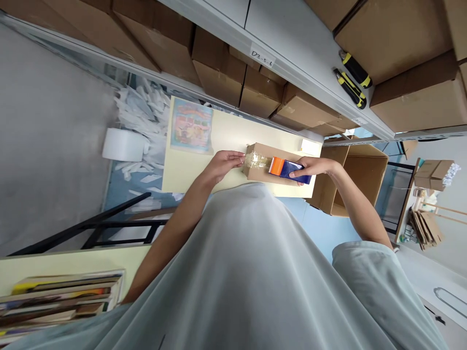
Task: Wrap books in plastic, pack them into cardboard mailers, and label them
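Note:
My right hand is wrapped around a blue and orange tape dispenser, its toothed orange end pointing left over a narrow brown cardboard box. A strip of clear packing tape, crinkled and shiny, runs from the dispenser to the box's left end. My left hand is at that end, thumb and fingers drawn together at the tape's edge in a pinch. The box lies lengthwise on a pale yellow table; the dispenser and my right hand hide part of its top.
A printed, clear-wrapped picture sheet lies on the table's left side, a small white box at right. An open carton stands beyond the right edge. Boxes and two utility knives occupy the shelf above. White scraps pile up left.

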A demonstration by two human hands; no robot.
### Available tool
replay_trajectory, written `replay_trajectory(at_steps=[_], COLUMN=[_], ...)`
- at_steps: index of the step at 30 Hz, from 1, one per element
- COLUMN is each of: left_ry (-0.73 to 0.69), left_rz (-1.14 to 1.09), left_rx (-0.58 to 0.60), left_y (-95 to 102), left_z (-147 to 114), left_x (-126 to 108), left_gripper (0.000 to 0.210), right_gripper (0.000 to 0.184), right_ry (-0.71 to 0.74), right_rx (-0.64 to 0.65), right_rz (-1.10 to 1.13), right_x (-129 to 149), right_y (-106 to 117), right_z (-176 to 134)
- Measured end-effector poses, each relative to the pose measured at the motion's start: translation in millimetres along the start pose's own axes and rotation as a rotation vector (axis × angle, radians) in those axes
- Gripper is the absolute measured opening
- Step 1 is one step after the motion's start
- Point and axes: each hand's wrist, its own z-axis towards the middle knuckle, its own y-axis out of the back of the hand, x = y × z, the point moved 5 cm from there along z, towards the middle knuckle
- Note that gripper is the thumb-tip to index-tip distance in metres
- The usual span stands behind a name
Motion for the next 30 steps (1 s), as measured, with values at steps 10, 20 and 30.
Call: replay_trajectory(at_steps=[10,20,30], left_ry=[-0.046,-0.262,-0.26], left_rz=[0.11,0.309,0.371], left_rx=[-0.072,-0.164,-0.217], left_y=[-10.6,-14.2,-78.7], left_z=[13,-29,-20], left_x=[15,0,18], left_gripper=[0.058,0.048,0.08], right_gripper=[0.058,0.061,0.06], right_ry=[0.0,-0.024,0.032], right_rx=[0.001,-0.035,-0.15], right_rz=[0.031,0.056,0.088], right_x=[3,-1,-14], right_y=[-6,-10,-10], right_z=[5,6,15])
